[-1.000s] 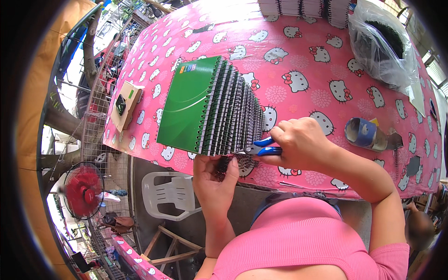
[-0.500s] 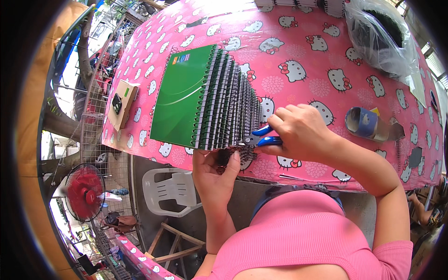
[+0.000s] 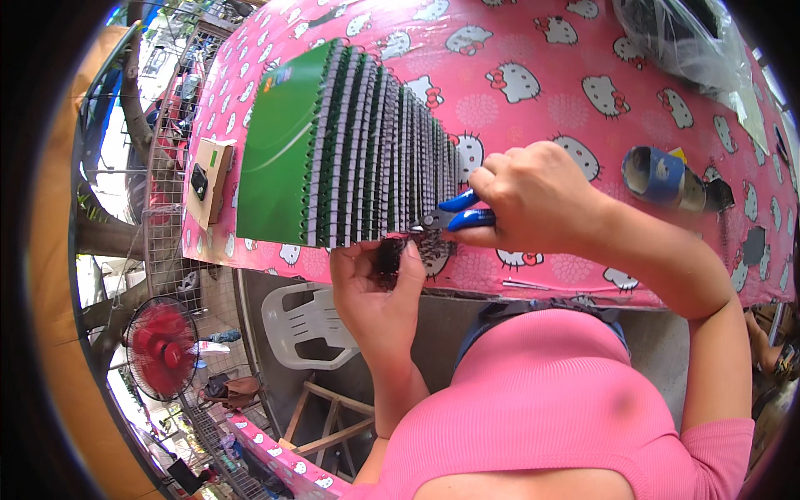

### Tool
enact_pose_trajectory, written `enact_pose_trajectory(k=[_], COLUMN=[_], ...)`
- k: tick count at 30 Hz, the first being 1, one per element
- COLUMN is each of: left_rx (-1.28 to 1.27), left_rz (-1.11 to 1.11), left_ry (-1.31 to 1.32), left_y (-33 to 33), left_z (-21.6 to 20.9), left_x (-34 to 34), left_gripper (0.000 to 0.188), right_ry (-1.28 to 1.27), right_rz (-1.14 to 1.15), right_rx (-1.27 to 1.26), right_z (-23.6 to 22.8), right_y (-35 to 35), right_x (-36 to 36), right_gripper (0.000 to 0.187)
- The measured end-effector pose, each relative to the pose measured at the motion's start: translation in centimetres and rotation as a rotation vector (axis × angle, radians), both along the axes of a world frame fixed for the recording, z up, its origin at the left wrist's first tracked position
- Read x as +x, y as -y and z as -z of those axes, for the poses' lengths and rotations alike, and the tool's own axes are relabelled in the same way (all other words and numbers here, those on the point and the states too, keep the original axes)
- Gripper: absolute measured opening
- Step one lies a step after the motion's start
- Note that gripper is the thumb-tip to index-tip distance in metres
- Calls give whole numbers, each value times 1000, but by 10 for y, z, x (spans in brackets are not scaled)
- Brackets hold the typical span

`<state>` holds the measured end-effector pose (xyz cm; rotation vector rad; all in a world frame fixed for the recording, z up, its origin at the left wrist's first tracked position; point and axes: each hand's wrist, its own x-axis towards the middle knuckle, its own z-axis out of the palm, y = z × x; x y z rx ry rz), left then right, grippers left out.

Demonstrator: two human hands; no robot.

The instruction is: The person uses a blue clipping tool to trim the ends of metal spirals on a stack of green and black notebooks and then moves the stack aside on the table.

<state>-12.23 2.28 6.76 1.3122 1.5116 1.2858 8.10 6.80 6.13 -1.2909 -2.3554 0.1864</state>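
A stack of spiral notebooks [image 3: 279, 158] leans in a fanned row on the table, a green cover showing and the coil bindings facing right. My right hand [image 3: 537, 196] is closed around blue-handled wire cutters [image 3: 467, 218]. Their metal jaws are at the lower ends of the coils; whether they grip a wire is too small to tell. My left hand [image 3: 379, 296] is curled at the stack's lower edge, fingers partly under it and thumb near the jaws. Dark wire bits [image 3: 433, 246] show beside the thumb.
The pink patterned tablecloth [image 3: 475, 108] covers the table. A blue tube-shaped holder [image 3: 658, 173] lies at right, with a clear plastic bag [image 3: 692, 67] behind it. A phone [image 3: 199, 181] rests on a cardboard box at left. A white chair [image 3: 308, 329] and red fan [image 3: 162, 348] stand beyond the edge.
The view has shifted, and the notebooks appear more spread out, the green cover further left. The cutters and both hands stay at the coils' lower ends, with the jaws slightly higher in the picture.
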Motion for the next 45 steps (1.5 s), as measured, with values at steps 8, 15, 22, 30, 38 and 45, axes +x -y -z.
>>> enact_pose_trajectory(k=[8,15,22,30,38,45], left_rx=[-50,-87,-132,-221,-165,-138], left_rz=[33,-56,50,-43,24,71], left_ry=[2,-44,-5,-13,15,10], left_y=[0,-2,0,-2,-3,-4], left_z=[0,6,2,3,21,21], left_x=[1,-8,6,-3,-5,2], left_gripper=[36,36,35,38,35,37], right_ry=[43,120,-41,24,187,55], right_rz=[27,28,-16,21,21,30], right_rx=[316,-180,419,129,-442,246], right_z=[9,-4,24,19,6,37], right_y=[-4,5,-10,-3,-2,-4], right_x=[8,4,7,12,-6,8], right_gripper=[45,44,46,47,47,48])
